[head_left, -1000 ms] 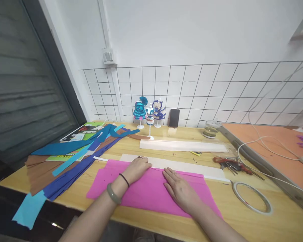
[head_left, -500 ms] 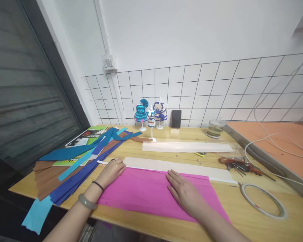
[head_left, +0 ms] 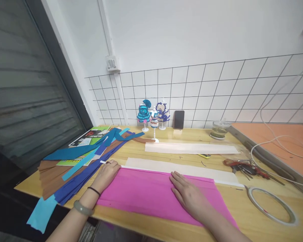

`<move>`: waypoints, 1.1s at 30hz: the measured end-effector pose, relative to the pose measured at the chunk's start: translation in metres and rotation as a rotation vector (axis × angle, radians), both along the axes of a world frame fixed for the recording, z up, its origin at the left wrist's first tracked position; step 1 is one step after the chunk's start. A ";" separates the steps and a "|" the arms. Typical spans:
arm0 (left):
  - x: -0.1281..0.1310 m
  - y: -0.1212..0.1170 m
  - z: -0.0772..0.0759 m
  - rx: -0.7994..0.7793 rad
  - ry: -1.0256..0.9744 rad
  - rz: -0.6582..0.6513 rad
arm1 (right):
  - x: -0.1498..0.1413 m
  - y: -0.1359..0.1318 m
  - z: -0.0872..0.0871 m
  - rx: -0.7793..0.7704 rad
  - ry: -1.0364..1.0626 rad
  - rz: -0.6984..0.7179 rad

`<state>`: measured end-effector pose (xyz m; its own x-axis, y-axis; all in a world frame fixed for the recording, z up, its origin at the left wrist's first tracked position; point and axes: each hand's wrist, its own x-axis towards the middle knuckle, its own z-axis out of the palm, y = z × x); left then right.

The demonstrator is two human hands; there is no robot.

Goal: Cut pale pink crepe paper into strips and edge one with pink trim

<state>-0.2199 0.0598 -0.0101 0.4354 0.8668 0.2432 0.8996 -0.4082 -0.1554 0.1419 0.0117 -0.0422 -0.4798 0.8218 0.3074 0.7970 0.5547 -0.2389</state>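
A bright pink sheet [head_left: 143, 190], like crepe paper, lies flat before me, its far edge over a strip of white tape along a cream paper strip [head_left: 166, 164]. My left hand [head_left: 108, 173] rests at the sheet's far left corner, fingers bent and pressing down, with the tape's white end poking out just beyond them. Flat on the pink sheet, right of its middle, lies my right hand [head_left: 187, 193], fingers stretched toward the far edge. A roll of white double-sided tape [head_left: 251, 198] lies at the right, joined to the strip of tape.
Brown, blue and teal paper strips [head_left: 75, 153] lie over magazines [head_left: 91, 134] at the left. Another pale strip [head_left: 192, 148], a yellow cutter [head_left: 204, 156], scissors [head_left: 244, 167], a glass cup [head_left: 219, 130], a phone [head_left: 178, 120] and small decorated stands [head_left: 154, 122] sit farther back.
My left hand has slid a little left along the sheet's far edge, toward its corner. The right hand stays in place on the sheet. The whole view has shifted slightly.
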 end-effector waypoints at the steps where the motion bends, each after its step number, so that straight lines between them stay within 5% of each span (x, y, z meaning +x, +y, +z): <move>1: 0.000 -0.001 0.000 -0.005 0.006 0.000 | 0.000 0.000 0.000 -0.004 -0.003 0.001; 33: -0.012 -0.008 0.000 -0.053 -0.101 -0.007 | 0.002 0.000 -0.002 -0.003 0.015 -0.010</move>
<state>-0.2316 0.0515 -0.0104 0.4170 0.8768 0.2395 0.9067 -0.4196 -0.0423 0.1437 0.0118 -0.0440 -0.4665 0.8275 0.3123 0.7991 0.5457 -0.2523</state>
